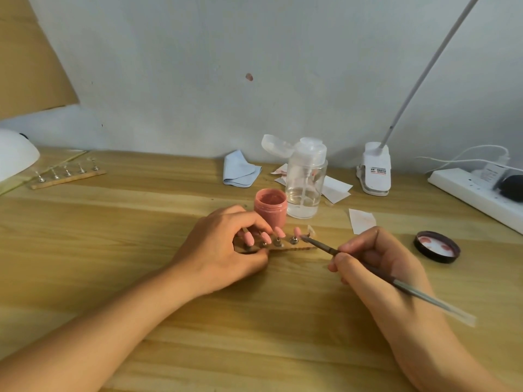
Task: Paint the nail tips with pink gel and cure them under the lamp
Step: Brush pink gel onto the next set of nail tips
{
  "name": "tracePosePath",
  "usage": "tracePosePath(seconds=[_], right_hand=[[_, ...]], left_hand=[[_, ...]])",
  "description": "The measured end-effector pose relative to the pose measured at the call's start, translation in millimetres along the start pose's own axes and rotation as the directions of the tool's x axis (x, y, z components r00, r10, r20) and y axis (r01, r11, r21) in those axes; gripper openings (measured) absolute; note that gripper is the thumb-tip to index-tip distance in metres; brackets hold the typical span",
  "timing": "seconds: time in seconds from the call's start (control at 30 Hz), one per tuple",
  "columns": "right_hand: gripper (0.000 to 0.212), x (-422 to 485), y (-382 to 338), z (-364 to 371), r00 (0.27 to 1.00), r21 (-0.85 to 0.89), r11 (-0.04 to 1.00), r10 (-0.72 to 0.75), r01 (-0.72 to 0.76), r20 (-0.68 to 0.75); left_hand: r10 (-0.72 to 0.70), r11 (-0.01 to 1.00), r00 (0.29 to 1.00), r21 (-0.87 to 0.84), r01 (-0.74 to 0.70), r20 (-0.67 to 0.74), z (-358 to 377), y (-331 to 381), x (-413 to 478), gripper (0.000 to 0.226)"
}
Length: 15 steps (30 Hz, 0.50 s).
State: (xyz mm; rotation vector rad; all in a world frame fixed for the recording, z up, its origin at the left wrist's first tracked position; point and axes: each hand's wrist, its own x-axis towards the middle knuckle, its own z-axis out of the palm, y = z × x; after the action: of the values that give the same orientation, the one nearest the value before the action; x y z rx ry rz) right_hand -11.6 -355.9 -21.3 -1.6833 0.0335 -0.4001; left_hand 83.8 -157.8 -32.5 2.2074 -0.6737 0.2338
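Four pink nail tips (266,237) stand on the wooden strip (297,248), and one clear tip (311,230) at its right end looks unpainted, says the first. So what can go wrong from here?

Smudging, mostly, answers the second. See the left hand (223,244): it pinches the strip's left end, thumb on the near edge, fingers curled down right among the pink tips. If that gel is uncured, one slip of a finger marks it.

And the right hand (379,267)?

It grips the brush (418,292) like a pen, thumb and fingers closed on the shaft. The bristle end sits low, just beside the fourth tip's metal stand, between it and the clear one. A careless stroke puts gel on the stand or the neighbour, not on the bare tip.

What about the gel jar (270,207)?

Open, just behind the strip and close to the left knuckles. A nudge could tip it, I think, or push it into the pump bottle (305,179).

And curing?

That curing lamp (14,157) sits well apart, at the table's far left edge. Carrying the strip there tilted, or with fingers over the tips, risks wet gel running or sticking.
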Motion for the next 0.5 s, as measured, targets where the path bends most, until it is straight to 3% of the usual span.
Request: tracePosePath(seconds=[0.27, 0.5], right_hand=[[0.012, -0.1, 0.6, -1.5, 0.997, 0.072, 0.994, -0.081, 0.082, -0.015], [0.011, 2.2, 3.4, 0.5, 0.997, 0.071, 0.995, -0.07, 0.069, 0.019]], left_hand=[[0.005, 1.0, 1.0, -0.009, -0.005, 0.01, -0.4, 0.5, -0.1, 0.028], [0.013, 1.0, 1.0, -0.008, -0.013, 0.005, -0.9, 1.9, -0.6, 0.028]])
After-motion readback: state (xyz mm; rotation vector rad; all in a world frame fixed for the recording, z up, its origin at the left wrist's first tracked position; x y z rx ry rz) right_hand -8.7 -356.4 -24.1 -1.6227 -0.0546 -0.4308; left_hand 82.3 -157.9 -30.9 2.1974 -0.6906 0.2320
